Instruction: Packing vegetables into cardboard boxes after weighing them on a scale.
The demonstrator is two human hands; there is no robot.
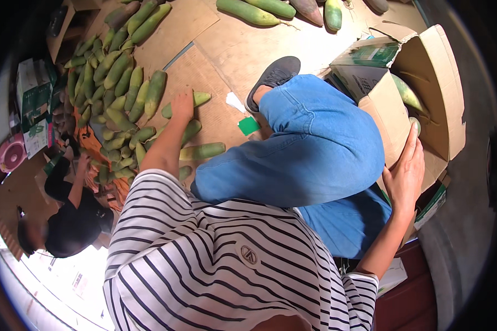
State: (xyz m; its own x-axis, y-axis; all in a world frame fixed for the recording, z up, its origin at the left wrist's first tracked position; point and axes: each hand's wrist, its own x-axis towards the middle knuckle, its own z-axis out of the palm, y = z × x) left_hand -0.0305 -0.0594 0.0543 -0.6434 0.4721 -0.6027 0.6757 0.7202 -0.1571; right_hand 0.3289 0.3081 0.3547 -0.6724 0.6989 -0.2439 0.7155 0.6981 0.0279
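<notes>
Out to the left, my left hand (183,106) is closed around the middle of a green radish (202,98) on the cardboard floor covering. Both ends of that radish stick out past my fingers. On the right, my right hand (407,168) lies with fingers stretched along the near side of an open cardboard box (382,118). Its fingertips reach the rim, beside the rounded end of a green radish (416,127). Another large radish (407,94) lies deeper in the box; the rest of the inside is hidden by the flaps.
A big heap of green radishes (116,71) spreads across the left. Several more (248,12) lie at the far edge. A green scrap (248,126) lies beside my shoe (276,77). Another person (74,215) in dark clothes sits at the lower left, near a pink round object (12,153).
</notes>
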